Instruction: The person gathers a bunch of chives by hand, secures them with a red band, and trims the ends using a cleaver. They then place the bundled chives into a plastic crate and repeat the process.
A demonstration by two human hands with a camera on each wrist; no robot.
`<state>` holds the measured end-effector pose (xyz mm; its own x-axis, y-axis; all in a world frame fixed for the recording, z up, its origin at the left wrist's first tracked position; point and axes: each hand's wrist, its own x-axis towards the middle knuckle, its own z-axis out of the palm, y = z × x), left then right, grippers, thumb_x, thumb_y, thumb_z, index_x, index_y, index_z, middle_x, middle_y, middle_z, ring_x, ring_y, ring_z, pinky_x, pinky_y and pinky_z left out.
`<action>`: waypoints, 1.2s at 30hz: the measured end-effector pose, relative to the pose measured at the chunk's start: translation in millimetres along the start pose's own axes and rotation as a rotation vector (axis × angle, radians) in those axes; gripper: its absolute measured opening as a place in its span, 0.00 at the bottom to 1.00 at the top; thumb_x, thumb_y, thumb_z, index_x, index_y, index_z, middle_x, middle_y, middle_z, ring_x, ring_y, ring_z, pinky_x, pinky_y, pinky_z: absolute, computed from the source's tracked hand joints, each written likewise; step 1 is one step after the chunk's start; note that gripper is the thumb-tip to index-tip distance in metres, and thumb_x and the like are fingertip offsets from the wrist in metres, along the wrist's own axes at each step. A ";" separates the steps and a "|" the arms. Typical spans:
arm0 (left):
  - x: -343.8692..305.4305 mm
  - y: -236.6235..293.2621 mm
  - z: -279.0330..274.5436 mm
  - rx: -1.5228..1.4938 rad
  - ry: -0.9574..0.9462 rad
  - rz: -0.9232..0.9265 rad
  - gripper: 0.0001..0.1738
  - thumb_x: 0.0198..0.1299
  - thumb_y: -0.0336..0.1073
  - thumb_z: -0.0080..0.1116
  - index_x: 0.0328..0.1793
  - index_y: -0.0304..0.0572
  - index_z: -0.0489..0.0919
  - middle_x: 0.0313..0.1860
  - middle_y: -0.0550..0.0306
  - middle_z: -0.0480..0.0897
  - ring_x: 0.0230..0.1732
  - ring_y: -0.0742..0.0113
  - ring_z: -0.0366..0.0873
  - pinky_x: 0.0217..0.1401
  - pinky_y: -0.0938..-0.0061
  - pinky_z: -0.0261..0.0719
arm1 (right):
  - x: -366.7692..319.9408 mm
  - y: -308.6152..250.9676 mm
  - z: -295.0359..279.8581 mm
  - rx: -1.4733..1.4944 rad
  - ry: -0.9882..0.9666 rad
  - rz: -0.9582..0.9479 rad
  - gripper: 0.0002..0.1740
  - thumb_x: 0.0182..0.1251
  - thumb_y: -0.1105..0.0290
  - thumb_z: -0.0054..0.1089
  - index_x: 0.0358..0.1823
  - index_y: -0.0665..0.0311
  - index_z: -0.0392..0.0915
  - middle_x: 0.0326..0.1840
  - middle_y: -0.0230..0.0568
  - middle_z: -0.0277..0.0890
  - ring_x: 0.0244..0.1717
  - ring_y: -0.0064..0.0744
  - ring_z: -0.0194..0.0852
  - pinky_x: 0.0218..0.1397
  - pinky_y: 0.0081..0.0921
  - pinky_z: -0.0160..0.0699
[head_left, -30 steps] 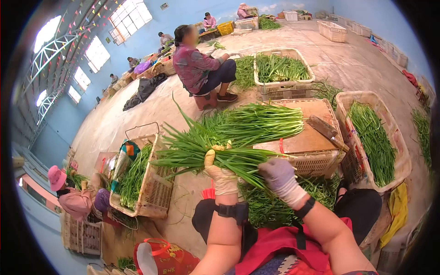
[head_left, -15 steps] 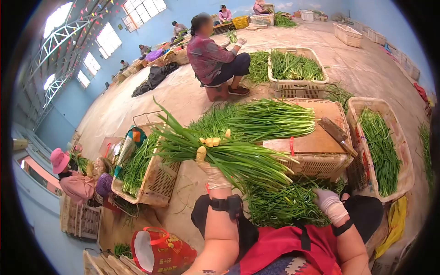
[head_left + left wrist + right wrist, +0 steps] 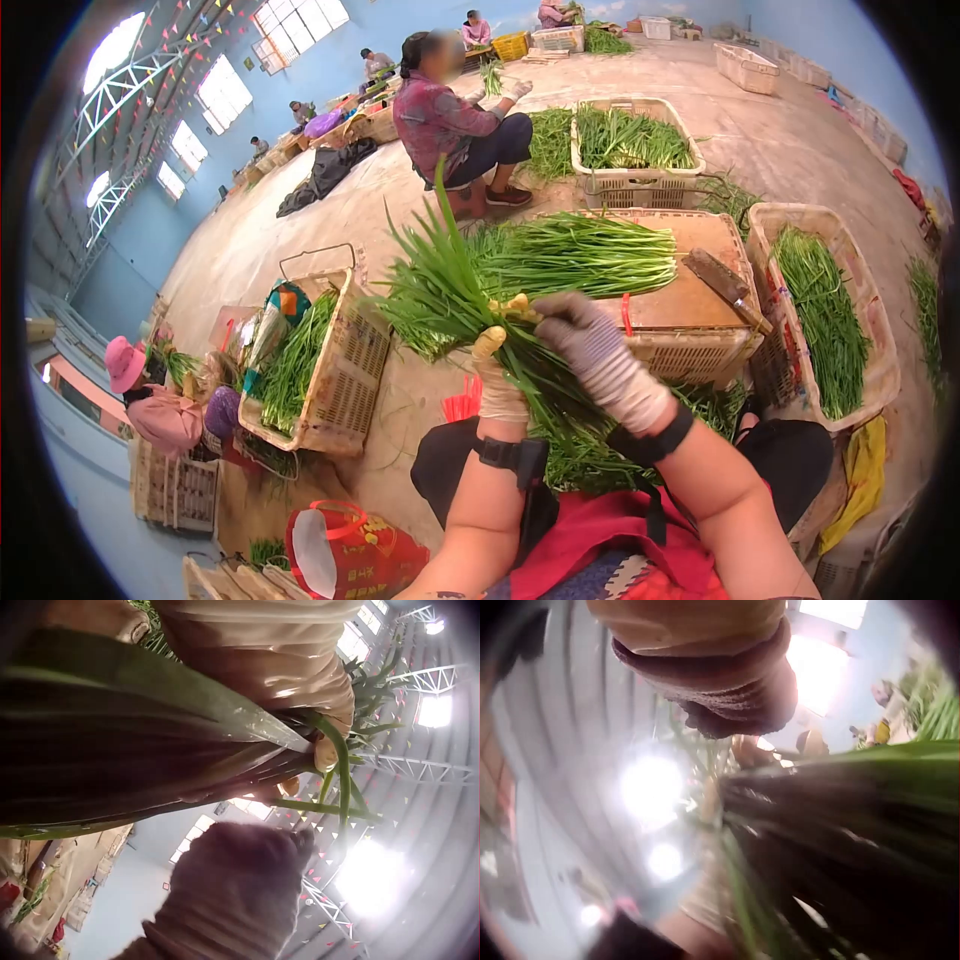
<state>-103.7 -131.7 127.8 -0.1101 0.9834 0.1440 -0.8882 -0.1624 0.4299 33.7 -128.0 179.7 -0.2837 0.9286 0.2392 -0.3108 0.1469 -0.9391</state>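
A thick bunch of garlic chives [image 3: 437, 268] is gripped by my gloved left hand [image 3: 500, 375], yellowish finger covers showing on its fingertips. Leaf tips fan out up and left; the other end slopes down right, partly behind my right forearm. My gloved right hand [image 3: 590, 345] is over the bunch, its bent fingers close to the left fingertips. In the left wrist view the flat leaves [image 3: 112, 742] run out from the left hand's grip, with the right hand [image 3: 232, 885] alongside. Nothing shows between the right fingers. Below the bunch lies a heap of loose chives [image 3: 580, 460].
Ahead, a board on a crate [image 3: 690, 350] bears more laid-out chives [image 3: 580, 255] and a cleaver [image 3: 725, 280]. Crates of chives stand at right [image 3: 875, 330], ahead [image 3: 640, 185] and left [image 3: 345, 390]. A red bag [image 3: 380, 560] is lower left. A seated person [image 3: 440, 120] works beyond.
My right hand moved from the bunch's lower end down to the loose heap, then back up beside my left fingertips. The bunch now tilts more steeply, still in my left hand.
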 end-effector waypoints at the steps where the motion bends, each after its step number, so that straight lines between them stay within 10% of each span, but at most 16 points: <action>1: 4.4 1.5 -4.4 -0.089 -0.142 -0.022 0.11 0.57 0.36 0.64 0.42 0.49 0.74 0.38 0.65 0.78 0.43 0.66 0.79 0.76 0.38 0.59 | -1.1 -19.5 -11.6 0.088 0.020 0.110 0.11 0.70 0.75 0.58 0.51 0.67 0.79 0.32 0.29 0.73 0.33 0.18 0.71 0.38 0.17 0.73; 5: 20.2 19.5 -27.7 -0.290 -0.474 0.006 0.13 0.63 0.33 0.64 0.40 0.53 0.68 0.33 0.69 0.72 0.39 0.70 0.76 0.76 0.40 0.59 | -30.1 -4.0 -117.6 0.084 -0.303 0.292 0.11 0.68 0.72 0.60 0.48 0.66 0.84 0.30 0.31 0.78 0.31 0.21 0.75 0.35 0.19 0.78; 6: 21.6 24.5 -31.3 -0.356 -0.500 0.022 0.13 0.64 0.33 0.63 0.41 0.53 0.67 0.32 0.70 0.71 0.39 0.70 0.75 0.76 0.41 0.59 | -39.0 5.0 -138.6 -0.191 -0.281 0.467 0.12 0.67 0.69 0.62 0.48 0.64 0.85 0.35 0.36 0.80 0.35 0.27 0.78 0.41 0.24 0.81; 8: 25.4 37.5 -28.2 -0.341 -0.623 0.061 0.09 0.69 0.34 0.57 0.41 0.54 0.67 0.31 0.70 0.71 0.39 0.71 0.74 0.75 0.45 0.61 | -58.9 63.4 -181.8 -1.216 -0.344 -0.019 0.18 0.64 0.67 0.68 0.55 0.62 0.82 0.42 0.42 0.81 0.42 0.35 0.80 0.49 0.31 0.82; 14: 27.6 48.2 -24.3 -0.423 -0.668 0.021 0.09 0.65 0.29 0.55 0.37 0.52 0.67 0.32 0.66 0.75 0.38 0.70 0.78 0.62 0.58 0.71 | -66.3 39.9 -145.4 -0.641 0.152 0.323 0.35 0.57 0.66 0.75 0.67 0.62 0.73 0.59 0.52 0.78 0.61 0.42 0.77 0.65 0.34 0.75; 19: 23.9 42.2 -20.6 -0.550 -0.661 0.057 0.02 0.67 0.30 0.53 0.44 0.48 0.73 0.33 0.63 0.79 0.35 0.69 0.77 0.55 0.65 0.72 | -82.7 101.2 -162.2 -0.311 0.184 0.311 0.72 0.50 0.66 0.81 0.83 0.62 0.27 0.70 0.52 0.69 0.66 0.42 0.71 0.66 0.32 0.75; 22: 20.3 38.2 -19.5 -0.563 -0.658 0.074 0.05 0.67 0.29 0.55 0.48 0.45 0.75 0.35 0.61 0.80 0.36 0.68 0.78 0.55 0.67 0.73 | -66.8 81.4 -143.4 -0.156 0.183 0.375 0.51 0.51 0.77 0.76 0.77 0.66 0.57 0.53 0.42 0.83 0.51 0.33 0.81 0.57 0.29 0.81; 26: 18.2 33.8 -20.3 -0.569 -0.695 0.170 0.00 0.70 0.31 0.52 0.44 0.47 0.73 0.34 0.61 0.80 0.35 0.70 0.79 0.52 0.69 0.74 | -77.4 91.3 -157.9 -0.305 0.323 0.165 0.10 0.63 0.79 0.64 0.46 0.65 0.84 0.37 0.37 0.85 0.35 0.27 0.83 0.36 0.23 0.82; 28: 18.3 36.5 -27.7 -0.574 -0.741 0.191 0.02 0.71 0.31 0.50 0.42 0.48 0.72 0.33 0.62 0.80 0.33 0.72 0.78 0.50 0.70 0.74 | -85.0 118.1 -188.6 -0.031 0.438 0.177 0.09 0.62 0.77 0.65 0.44 0.65 0.85 0.35 0.36 0.86 0.37 0.28 0.83 0.39 0.25 0.82; 30: 23.2 47.3 -32.8 -0.530 -0.860 0.164 0.04 0.71 0.31 0.50 0.40 0.49 0.71 0.32 0.62 0.80 0.31 0.73 0.77 0.48 0.71 0.73 | -94.7 113.8 -224.8 -0.934 0.188 0.432 0.10 0.60 0.74 0.68 0.43 0.66 0.85 0.36 0.36 0.86 0.39 0.31 0.84 0.45 0.30 0.83; 36: 29.6 49.1 -31.1 -0.437 -1.065 0.044 0.10 0.72 0.31 0.46 0.35 0.54 0.66 0.27 0.65 0.78 0.20 0.81 0.71 0.41 0.75 0.72 | -72.4 68.2 -175.3 -0.550 0.074 0.243 0.36 0.55 0.63 0.74 0.67 0.62 0.75 0.62 0.49 0.78 0.60 0.39 0.79 0.63 0.31 0.76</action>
<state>-164.4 -108.0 125.5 0.1025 0.3770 0.9205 -0.9946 0.0516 0.0896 192.1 -125.5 55.1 -0.2177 0.9760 0.0023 0.2751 0.0636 -0.9593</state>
